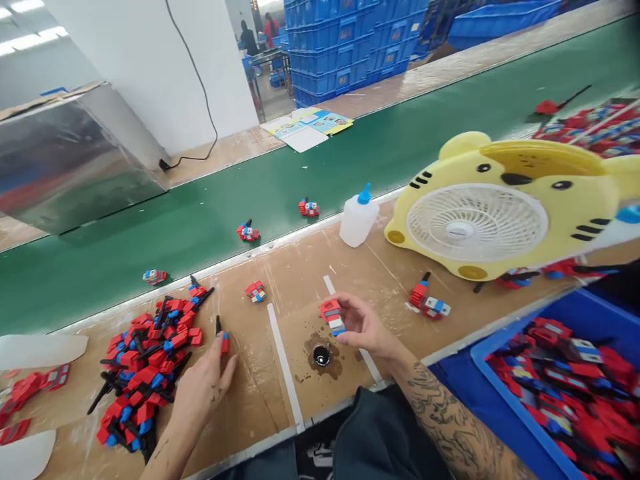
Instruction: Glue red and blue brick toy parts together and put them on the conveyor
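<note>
My right hand is closed, pinching a small red, white and blue plastic toy body between thumb and fingers. It hangs just above a round hole in the worktop, ringed by a dark wet stain. My left hand is closed on a small red and blue toy part with a black rod, partly hidden by the fingers. Close to its left lies a heap of red and blue parts with black rods. Ahead, between the hands, sits another loose toy body.
Beyond the worktop runs a green conveyor belt with a few toys on it. A white bottle with blue tip and a yellow animal-faced fan stand ahead right. At right, a blue crate holds many toys. Blue crates are stacked behind.
</note>
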Tool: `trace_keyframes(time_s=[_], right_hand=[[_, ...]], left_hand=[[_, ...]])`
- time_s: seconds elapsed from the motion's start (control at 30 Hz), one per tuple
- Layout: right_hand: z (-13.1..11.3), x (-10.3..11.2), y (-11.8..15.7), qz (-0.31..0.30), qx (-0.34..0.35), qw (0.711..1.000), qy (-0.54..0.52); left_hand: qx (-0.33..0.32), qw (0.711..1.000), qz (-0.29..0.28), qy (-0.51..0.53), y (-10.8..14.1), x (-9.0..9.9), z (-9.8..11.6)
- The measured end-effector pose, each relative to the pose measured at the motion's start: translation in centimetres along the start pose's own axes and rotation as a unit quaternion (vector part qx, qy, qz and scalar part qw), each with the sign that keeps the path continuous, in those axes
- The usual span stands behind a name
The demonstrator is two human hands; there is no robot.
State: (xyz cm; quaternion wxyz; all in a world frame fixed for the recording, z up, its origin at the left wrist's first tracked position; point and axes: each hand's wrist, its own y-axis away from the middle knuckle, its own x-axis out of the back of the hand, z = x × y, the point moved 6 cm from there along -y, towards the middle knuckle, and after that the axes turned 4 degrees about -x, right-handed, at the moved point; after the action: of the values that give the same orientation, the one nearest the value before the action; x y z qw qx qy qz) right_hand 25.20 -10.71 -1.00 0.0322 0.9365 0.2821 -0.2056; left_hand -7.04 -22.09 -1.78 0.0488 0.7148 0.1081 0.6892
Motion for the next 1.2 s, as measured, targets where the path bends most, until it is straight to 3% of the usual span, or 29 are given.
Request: trace_keyframes(time_s=[0.13,0.37,0.57,0.67,0.77,0.87,1.03,1.2], right_hand=[[-0.4,-0.5,0.6,-0.012,-0.001,1.000,0.021],[0.3,0.0,1.5,-0.008,-0.019,0.999,0.034],[1.7,1.5,2.1,0.011,-0.040,0.999,0.018],[1.7,1.8,2.3,0.032,-0.037,0.998,0.031],[1.7,2.3,2.4,0.056,-0.026,0.998,0.028],[2.1,2.8,2.3,0.066,-0.030,0.997,0.025],[2.7,3.5,2.2,0.096,-0.045,0.994,0.033],[3.0,3.6,2.2,0.095,-0.030,0.995,0.011]], left_hand=[[0.007,1.000,0.022,-0.017,-0.8,0.5,-1.5],[-0.013,0.997,0.073,-0.005,-1.8,3.4,-1.9],[-0.047,0.998,0.020,0.040,-3.1,3.8,-1.8],[-0.039,0.986,0.002,0.164,-3.0,3.8,-1.2],[-0.082,0.923,-0.083,0.367,-2.2,3.8,2.1],[-0.205,0.864,-0.125,0.443,-0.9,5.7,7.5],[-0.423,0.867,-0.070,0.255,-0.1,8.8,15.3],[-0.518,0.853,-0.020,0.059,-0.6,8.5,18.1]])
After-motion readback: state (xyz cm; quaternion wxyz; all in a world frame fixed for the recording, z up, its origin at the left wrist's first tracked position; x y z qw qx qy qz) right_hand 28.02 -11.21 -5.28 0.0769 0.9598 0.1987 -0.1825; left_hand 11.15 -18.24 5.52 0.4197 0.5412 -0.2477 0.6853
